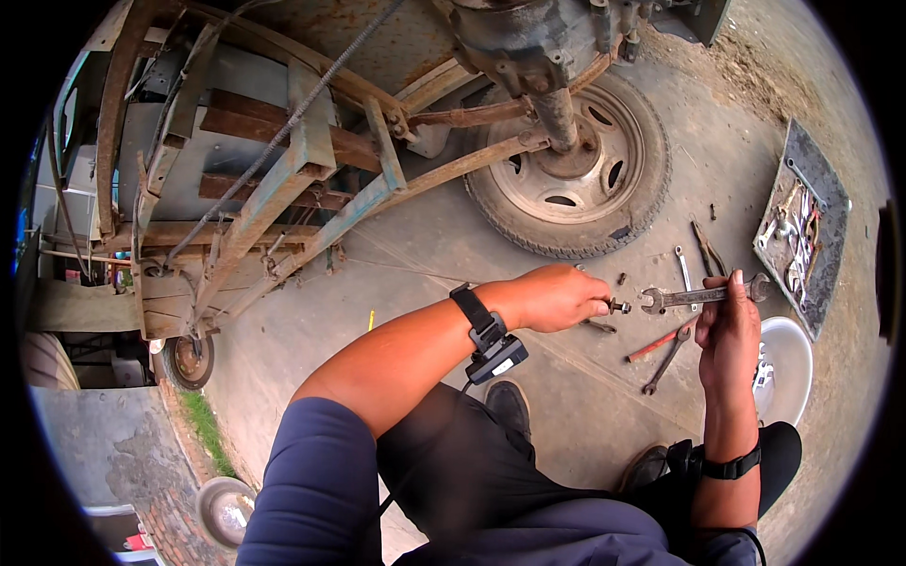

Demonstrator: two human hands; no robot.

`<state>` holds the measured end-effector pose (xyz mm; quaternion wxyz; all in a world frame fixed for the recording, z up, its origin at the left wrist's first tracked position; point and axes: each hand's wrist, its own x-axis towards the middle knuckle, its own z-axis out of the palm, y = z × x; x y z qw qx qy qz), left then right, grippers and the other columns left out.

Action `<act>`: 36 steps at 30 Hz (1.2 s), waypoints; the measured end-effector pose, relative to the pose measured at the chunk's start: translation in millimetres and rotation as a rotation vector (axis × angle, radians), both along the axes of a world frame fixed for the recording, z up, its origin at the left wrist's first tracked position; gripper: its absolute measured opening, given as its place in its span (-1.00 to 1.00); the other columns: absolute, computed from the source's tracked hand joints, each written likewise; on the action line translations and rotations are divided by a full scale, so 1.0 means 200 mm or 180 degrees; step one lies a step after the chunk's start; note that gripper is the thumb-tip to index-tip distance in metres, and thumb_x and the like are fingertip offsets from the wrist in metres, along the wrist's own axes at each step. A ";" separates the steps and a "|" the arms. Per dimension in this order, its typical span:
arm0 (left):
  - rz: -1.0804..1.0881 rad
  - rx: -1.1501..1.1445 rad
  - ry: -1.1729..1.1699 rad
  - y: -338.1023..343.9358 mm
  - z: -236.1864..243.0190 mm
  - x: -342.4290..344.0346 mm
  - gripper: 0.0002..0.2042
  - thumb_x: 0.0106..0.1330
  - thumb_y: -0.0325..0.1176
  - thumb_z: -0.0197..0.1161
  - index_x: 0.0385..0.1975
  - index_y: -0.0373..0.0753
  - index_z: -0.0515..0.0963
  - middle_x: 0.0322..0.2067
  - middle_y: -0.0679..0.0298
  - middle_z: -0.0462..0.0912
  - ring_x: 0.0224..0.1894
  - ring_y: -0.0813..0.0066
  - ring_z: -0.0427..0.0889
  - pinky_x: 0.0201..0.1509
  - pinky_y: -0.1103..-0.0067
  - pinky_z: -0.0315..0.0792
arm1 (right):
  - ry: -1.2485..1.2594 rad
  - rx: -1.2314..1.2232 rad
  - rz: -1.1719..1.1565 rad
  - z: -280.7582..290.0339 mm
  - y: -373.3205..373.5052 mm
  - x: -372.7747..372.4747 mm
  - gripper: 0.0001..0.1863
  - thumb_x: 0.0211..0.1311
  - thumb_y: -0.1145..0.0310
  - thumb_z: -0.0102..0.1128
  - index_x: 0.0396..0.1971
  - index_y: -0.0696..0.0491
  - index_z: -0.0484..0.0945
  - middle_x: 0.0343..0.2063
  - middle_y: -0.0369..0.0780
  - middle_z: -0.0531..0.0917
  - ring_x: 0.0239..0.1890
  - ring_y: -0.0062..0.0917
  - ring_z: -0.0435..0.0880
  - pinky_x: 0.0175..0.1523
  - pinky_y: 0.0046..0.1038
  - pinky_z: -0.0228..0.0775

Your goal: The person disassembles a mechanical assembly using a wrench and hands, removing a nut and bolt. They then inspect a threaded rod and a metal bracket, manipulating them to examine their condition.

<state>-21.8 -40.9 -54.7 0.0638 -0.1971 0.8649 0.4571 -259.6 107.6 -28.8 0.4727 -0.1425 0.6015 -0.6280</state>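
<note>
Gripping a small bolt (619,306) in closed fingertips, the left hand (552,297) holds it just off the open jaw of a spanner (703,295). The right hand (729,335) curls shut around the spanner's shank, keeping it level above the concrete floor (444,255). Below it lie pliers (666,358) and a white bowl (791,363); a tool tray (823,189) sits by the floor's right edge, a wheel (571,170) beyond.

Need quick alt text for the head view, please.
Left hand pinches a small bolt beside a wrench gripped by the right hand. Loose tools, a tool tray and a wheel lie beyond.
</note>
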 end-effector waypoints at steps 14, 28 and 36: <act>-0.0045 0.0030 0.0108 -0.01 -0.01 0.02 -0.80 0.49 -0.25 0.13 -0.11 -0.23 0.55 -0.26 -0.03 0.62 -0.15 -0.10 0.61 -0.06 0.17 0.48 | 0.0758 -0.0988 0.1448 0.06 0.03 0.05 -0.63 0.46 0.47 0.04 0.20 0.22 0.51 -0.05 -0.12 0.69 0.00 -0.38 0.74 0.00 -0.44 0.56; -0.0031 0.0022 0.0041 -0.02 -0.03 0.02 -0.76 0.49 -0.22 0.14 -0.04 -0.22 0.58 -0.18 -0.02 0.66 -0.11 -0.09 0.63 -0.03 0.21 0.50 | -0.0572 -0.0916 0.1124 0.13 0.01 0.07 -0.64 0.38 0.54 0.07 0.15 0.18 0.40 -0.25 -0.15 0.64 -0.35 -0.43 0.76 -0.25 -0.40 0.67; -0.0016 -0.0031 -0.0023 -0.02 0.00 0.01 -0.75 0.49 -0.23 0.14 -0.02 -0.25 0.58 -0.17 -0.02 0.65 -0.10 -0.10 0.63 -0.04 0.22 0.51 | -0.0984 -0.0298 0.1265 -0.01 0.04 0.08 -0.60 0.52 0.17 0.04 0.15 0.13 0.49 -0.48 -0.30 0.51 -0.59 -0.63 0.42 -0.39 -0.56 0.42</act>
